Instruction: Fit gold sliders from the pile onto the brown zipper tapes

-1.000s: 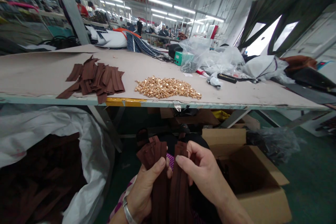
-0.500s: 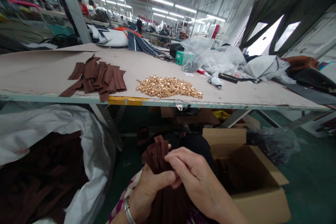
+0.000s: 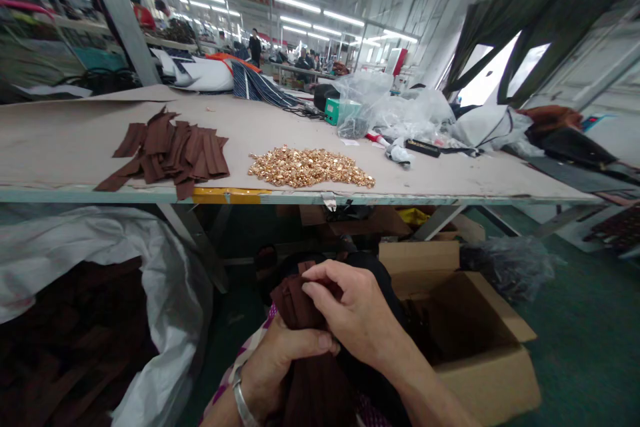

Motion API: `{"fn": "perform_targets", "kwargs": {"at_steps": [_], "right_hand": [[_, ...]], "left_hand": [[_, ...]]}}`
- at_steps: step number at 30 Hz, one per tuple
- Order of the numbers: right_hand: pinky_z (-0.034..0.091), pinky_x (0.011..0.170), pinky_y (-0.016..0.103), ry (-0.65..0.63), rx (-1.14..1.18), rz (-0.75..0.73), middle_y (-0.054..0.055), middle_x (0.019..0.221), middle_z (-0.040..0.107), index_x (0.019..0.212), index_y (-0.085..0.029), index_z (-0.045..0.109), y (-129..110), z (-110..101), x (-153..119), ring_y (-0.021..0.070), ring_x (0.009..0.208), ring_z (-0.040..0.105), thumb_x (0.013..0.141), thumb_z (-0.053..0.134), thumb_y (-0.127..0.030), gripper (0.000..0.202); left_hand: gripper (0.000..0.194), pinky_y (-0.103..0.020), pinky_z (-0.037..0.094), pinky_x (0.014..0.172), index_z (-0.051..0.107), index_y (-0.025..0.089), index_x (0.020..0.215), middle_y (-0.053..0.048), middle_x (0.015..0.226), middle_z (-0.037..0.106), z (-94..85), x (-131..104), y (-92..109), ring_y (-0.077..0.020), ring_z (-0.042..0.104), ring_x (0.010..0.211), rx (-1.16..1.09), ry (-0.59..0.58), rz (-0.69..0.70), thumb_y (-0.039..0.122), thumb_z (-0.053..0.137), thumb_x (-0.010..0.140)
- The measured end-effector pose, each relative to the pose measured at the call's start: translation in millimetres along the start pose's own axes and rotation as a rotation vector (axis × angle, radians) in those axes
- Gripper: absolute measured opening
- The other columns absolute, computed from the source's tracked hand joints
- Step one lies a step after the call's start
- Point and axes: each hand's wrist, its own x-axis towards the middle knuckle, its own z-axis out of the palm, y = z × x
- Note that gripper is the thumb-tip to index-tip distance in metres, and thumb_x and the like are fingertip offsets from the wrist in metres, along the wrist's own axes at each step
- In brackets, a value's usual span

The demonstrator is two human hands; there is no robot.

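Note:
A bundle of brown zipper strips (image 3: 295,303) stands upright over my lap, its upper ends fanned and its lower part hanging below my hands. My left hand (image 3: 280,357), with a silver bangle at the wrist, is closed around the middle of the bundle, thumb across the front. My right hand (image 3: 350,307) is pinched at the bundle's upper end, thumb and forefinger on one strip. Ahead on the table lie a heap of small gold metal pieces, apparently zipper sliders (image 3: 310,168), and a loose pile of brown zipper strips (image 3: 173,147).
The table edge (image 3: 280,197) runs across in front of me. A white sack (image 3: 175,293) of brown strips stands at left, an open cardboard box (image 3: 490,380) at right. Clear plastic bags (image 3: 415,103) and a green box (image 3: 340,111) lie farther back. People stand in the distance.
My right hand has moved up from beside my left thumb to the top of the bundle, where it pinches a strip. My left hand keeps its grip. The view has turned slightly right.

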Motion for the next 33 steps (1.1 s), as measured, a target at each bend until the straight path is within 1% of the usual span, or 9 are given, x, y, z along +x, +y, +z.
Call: {"fn": "perform_targets", "kwargs": {"at_steps": [5,9,13,15,19,23,26,30,33], "right_hand": [[0.04,0.037,0.019,-0.076,0.38,0.216,-0.003,0.061,0.059,0.084,-0.018,0.066,13,-2,-3,0.0086,0.04,0.053,0.084,0.058,-0.027,0.011],[0.041,0.036,0.018,-0.052,0.677,0.164,-0.003,0.056,0.057,0.079,-0.017,0.062,17,-3,-7,0.0087,0.039,0.052,0.082,0.062,-0.031,0.014],[0.039,0.038,0.018,-0.065,0.798,0.154,-0.003,0.051,0.054,0.082,-0.014,0.062,11,-5,-9,0.0095,0.042,0.053,0.083,0.061,-0.037,0.023],[0.039,0.042,0.018,-0.057,0.738,0.137,-0.002,0.056,0.057,0.09,-0.014,0.063,10,-8,-6,0.0099,0.046,0.055,0.084,0.06,-0.038,0.025],[0.044,0.055,0.021,0.127,0.403,0.056,0.001,0.072,0.064,0.096,-0.016,0.066,22,-24,13,0.0124,0.062,0.058,0.088,0.056,-0.035,0.022],[0.046,0.057,0.023,0.214,0.015,0.065,0.001,0.07,0.067,0.093,-0.017,0.067,46,-49,52,0.0146,0.063,0.061,0.088,0.053,-0.029,0.019],[0.048,0.063,0.024,0.245,-0.154,0.072,0.003,0.076,0.071,0.092,-0.017,0.069,58,-62,88,0.0162,0.068,0.064,0.086,0.054,-0.025,0.018],[0.046,0.074,0.029,0.285,-0.352,0.089,0.006,0.084,0.074,0.09,-0.018,0.072,60,-64,130,0.0207,0.079,0.066,0.085,0.055,-0.026,0.019],[0.044,0.074,0.034,0.297,-0.508,0.119,0.01,0.079,0.073,0.082,-0.018,0.073,56,-55,151,0.0253,0.078,0.066,0.085,0.056,-0.031,0.022]], "left_hand": [[0.014,-0.04,0.05,0.072,0.071,0.011,0.065,-0.011,0.062,0.072,-4.5,5,-1,-0.0272,0.067,0.066,0.009,-0.041,0.04,0.018,0.075,0.054],[0.021,-0.039,0.05,0.066,0.069,0.013,0.063,-0.007,0.058,0.068,-5.1,13,4,-0.0238,0.063,0.059,0.017,-0.064,0.125,0.024,0.081,0.049],[0.024,-0.032,0.048,0.057,0.068,0.012,0.056,-0.006,0.052,0.064,0.9,15,16,-0.0185,0.059,0.051,0.059,-0.08,0.192,0.03,0.083,0.051],[0.021,-0.031,0.047,0.054,0.069,0.011,0.056,-0.005,0.046,0.062,2.6,15,24,-0.0174,0.058,0.047,0.086,-0.079,0.209,0.026,0.083,0.052],[0.027,-0.036,0.051,0.058,0.07,0.015,0.076,-0.001,0.053,0.065,-3.3,22,41,-0.0174,0.06,0.048,0.056,-0.069,0.244,0.02,0.081,0.052],[0.034,-0.037,0.052,0.057,0.07,0.015,0.082,0.0,0.054,0.065,-12.0,39,61,-0.0154,0.058,0.045,-0.023,0.009,0.265,0.016,0.081,0.049],[0.038,-0.036,0.052,0.054,0.07,0.014,0.085,0.001,0.052,0.064,-11.2,55,81,-0.015,0.056,0.043,-0.038,0.038,0.296,0.015,0.081,0.048],[0.027,-0.035,0.051,0.052,0.07,0.014,0.078,0.002,0.048,0.061,-6.7,76,108,-0.0146,0.055,0.041,-0.015,-0.011,0.335,0.015,0.08,0.052],[0.022,-0.034,0.051,0.053,0.07,0.015,0.076,0.001,0.044,0.06,-10.0,88,112,-0.0163,0.056,0.042,-0.025,-0.007,0.349,0.019,0.079,0.056]]}}
